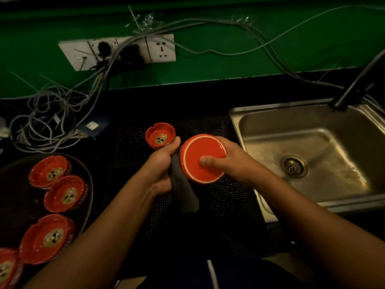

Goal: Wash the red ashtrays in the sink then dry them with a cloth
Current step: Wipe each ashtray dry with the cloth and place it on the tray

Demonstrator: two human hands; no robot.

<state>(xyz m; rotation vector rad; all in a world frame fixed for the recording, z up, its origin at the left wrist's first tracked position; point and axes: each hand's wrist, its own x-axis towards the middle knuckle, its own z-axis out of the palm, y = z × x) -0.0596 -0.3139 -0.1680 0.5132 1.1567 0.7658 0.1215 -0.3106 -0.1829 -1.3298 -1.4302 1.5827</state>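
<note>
While the right hand (235, 163) holds one red ashtray (198, 149) with its flat base turned toward the camera, the thumb lies across that base and the fingers curl round the far rim. The left hand (162, 163) is closed on a dark cloth (183, 190) and presses it against the ashtray's left side; the loose end of the cloth hangs down toward the black mat (225, 197). The ashtray is held above this mat, just left of the sink (333, 142).

A second ashtray (160, 136) sits upright on the mat just beyond the left hand, with a gold-and-black emblem in its bowl. At the left, a dark round tray (20, 205) carries four more ashtrays (49, 171), all upright with the same emblem inside; the nearest is cut by the frame edge.

The steel sink shows only its drain strainer (293, 166) in the floor of the basin. A dark faucet (358, 80) leans over its back corner.
</note>
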